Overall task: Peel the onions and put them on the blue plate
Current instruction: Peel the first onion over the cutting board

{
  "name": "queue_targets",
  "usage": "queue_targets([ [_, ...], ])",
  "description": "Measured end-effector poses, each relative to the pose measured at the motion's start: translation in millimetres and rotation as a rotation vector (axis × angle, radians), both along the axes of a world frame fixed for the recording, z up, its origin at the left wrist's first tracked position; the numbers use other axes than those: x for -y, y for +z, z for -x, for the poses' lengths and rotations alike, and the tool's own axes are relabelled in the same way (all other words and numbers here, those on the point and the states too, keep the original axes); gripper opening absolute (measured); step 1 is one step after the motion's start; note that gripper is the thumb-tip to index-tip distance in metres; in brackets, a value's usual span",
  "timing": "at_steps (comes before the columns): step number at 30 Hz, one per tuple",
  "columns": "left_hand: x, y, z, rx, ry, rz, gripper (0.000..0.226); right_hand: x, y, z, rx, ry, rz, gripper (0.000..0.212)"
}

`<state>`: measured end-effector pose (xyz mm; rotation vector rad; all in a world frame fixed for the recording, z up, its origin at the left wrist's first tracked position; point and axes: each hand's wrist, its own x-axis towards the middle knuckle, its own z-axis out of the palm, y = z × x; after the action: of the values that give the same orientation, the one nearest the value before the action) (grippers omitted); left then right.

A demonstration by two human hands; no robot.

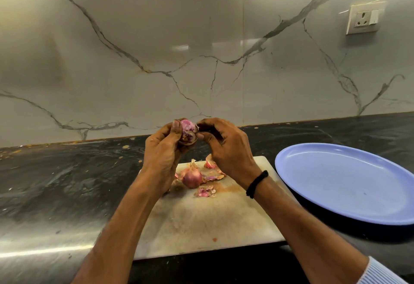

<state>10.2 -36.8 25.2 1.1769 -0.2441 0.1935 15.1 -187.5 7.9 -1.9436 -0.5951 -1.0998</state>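
My left hand grips a partly peeled purple onion, raised above the counter in front of the wall. My right hand is right beside it, thumb and fingertips pinching at the skin on the onion's right side. A second onion with its reddish skin on lies on the white cutting board below my hands. Loose skin pieces are scattered around it. The blue plate stands to the right of the board with nothing on it.
The board and plate sit on a dark stone counter against a marble-patterned wall. A wall socket is at the upper right. A black band is on my right wrist.
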Motion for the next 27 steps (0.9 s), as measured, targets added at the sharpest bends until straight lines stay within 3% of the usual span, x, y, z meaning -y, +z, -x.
queue_targets([
  [4,-0.8,0.1,1.5,-0.021,0.012,-0.050,0.033,-1.2,0.1,1.2,0.030,0.046,0.008,0.021],
  [8,-2.1,-0.4,3.0,-0.035,0.025,-0.096,0.040,-2.2,0.1,1.9,-0.004,0.126,0.101,0.034],
  [14,-2.7,-2.8,3.1,-0.020,0.040,-0.175,0.042,-1.5,-1.1,0.2,0.028,0.100,0.166,0.035],
  [27,-1.3,-4.1,4.5,0.079,-0.010,-0.271,0.030,0.9,-1.1,0.2,0.052,0.053,0.178,0.031],
])
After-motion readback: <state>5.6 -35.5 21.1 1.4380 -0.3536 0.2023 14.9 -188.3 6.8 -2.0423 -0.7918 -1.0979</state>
